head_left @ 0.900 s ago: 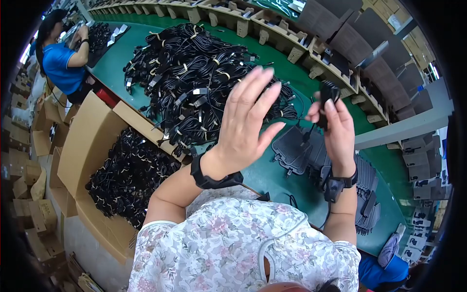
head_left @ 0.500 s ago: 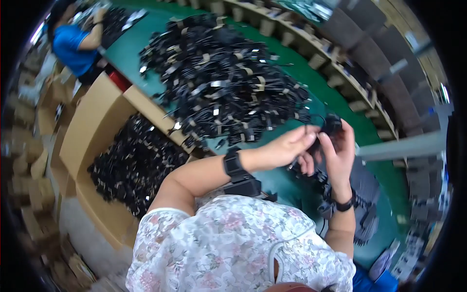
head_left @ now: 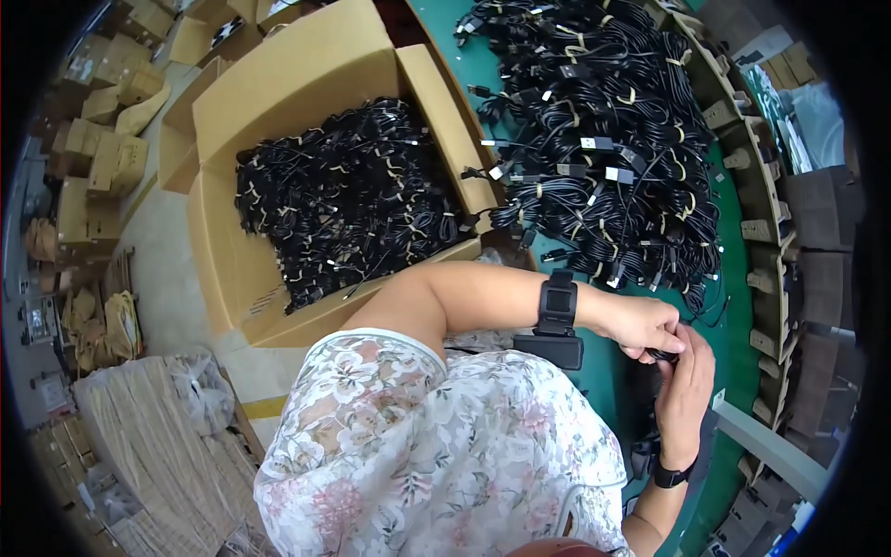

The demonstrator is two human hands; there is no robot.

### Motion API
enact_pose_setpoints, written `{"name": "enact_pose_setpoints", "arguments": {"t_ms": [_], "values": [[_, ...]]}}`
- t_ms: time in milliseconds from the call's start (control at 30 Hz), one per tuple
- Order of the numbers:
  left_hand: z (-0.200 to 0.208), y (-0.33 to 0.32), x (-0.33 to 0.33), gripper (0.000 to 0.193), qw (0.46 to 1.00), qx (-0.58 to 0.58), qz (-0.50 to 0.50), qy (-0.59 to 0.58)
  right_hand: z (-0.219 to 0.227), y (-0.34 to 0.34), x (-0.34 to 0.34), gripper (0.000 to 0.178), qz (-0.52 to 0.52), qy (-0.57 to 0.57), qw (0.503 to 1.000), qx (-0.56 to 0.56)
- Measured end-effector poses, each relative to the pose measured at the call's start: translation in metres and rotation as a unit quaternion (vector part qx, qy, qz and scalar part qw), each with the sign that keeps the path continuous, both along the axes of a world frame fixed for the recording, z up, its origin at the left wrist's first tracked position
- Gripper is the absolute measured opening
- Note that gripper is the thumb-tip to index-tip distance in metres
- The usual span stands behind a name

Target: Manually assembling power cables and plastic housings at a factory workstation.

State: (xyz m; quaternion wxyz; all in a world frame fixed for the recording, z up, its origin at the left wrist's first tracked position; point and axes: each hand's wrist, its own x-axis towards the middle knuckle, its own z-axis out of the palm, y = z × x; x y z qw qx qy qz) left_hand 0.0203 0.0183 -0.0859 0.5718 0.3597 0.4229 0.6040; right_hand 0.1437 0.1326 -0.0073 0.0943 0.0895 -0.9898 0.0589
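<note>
Together in front of me at the right, my left hand (head_left: 639,325) and my right hand (head_left: 689,379) close their fingers around a bundled black cable (head_left: 661,355). Most of that bundle is hidden by the fingers, and a thin loop of cable shows just past them. A large heap of black cables (head_left: 613,200) with metal plugs, many tied with pale bands, lies on the green table (head_left: 605,382) right beyond my hands. Dark items lie partly hidden beneath my right wrist.
An open cardboard box (head_left: 290,76) holding many black cable bundles (head_left: 343,190) stands left of the table. A row of cardboard dividers (head_left: 763,280) lines the table's far right side, near a grey metal bar (head_left: 770,444). Flattened cardboard (head_left: 153,455) and stacked cartons (head_left: 116,158) lie left.
The view has swung left, bringing the box nearer the middle and taking the co-worker out of sight. My hands have come closer together around the cable bundle.
</note>
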Motion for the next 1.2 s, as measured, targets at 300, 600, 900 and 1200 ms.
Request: {"name": "enact_pose_setpoints", "arguments": {"t_ms": [300,600,900,1200], "values": [[-0.034,0.022,0.009,0.034,0.947,0.091,0.229,0.205,0.010,0.051,0.002,0.029,-0.127,-0.095,0.987,-0.027],[-0.037,0.019,0.007,0.036,0.931,0.060,0.163,0.320,0.030,0.162,-0.014,0.030,-0.315,0.108,0.942,0.046],[-0.020,0.007,0.004,0.022,0.921,0.077,0.159,0.348,0.089,0.251,-0.081,0.027,-0.464,-0.005,0.833,0.301],[-0.022,0.013,0.001,0.023,0.923,0.087,0.164,0.338,0.041,0.321,-0.134,0.033,-0.395,-0.174,0.842,0.324]]}}
